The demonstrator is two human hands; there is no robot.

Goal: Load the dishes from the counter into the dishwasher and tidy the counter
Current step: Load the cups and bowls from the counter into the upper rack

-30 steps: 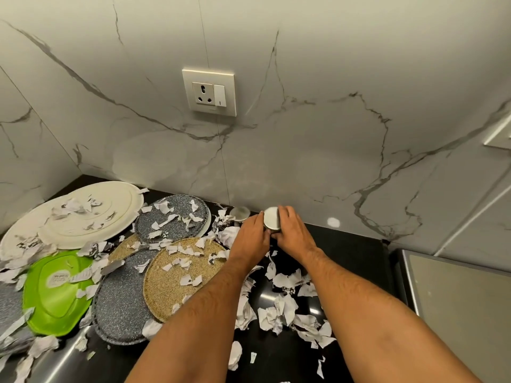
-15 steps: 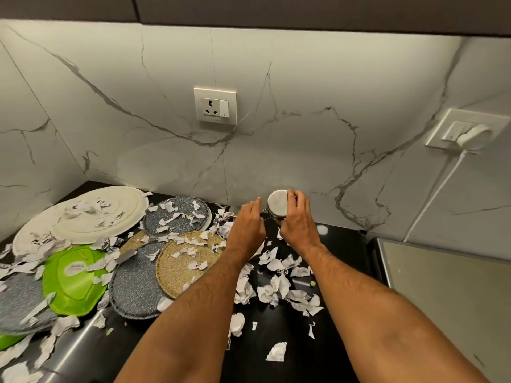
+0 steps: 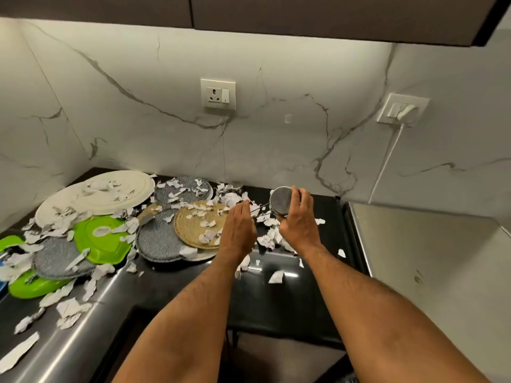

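Note:
My right hand grips a small steel cup, tilted on its side above the black counter near the wall. My left hand is just left of it, and its fingertips pinch a thin metal utensil that reaches toward the cup. Left of my hands lie a tan plate, two grey speckled plates, a large white plate and green plates. Torn paper scraps cover the plates and the counter.
A steel-topped surface adjoins the counter on the right. Two wall sockets sit on the marble backsplash, the right one with a white cable. A dark cabinet hangs overhead. More scraps lie along the counter's front edge.
The cup has been lifted off the counter in my right hand. My left hand has drawn away from it to the left. The view has pulled back and up.

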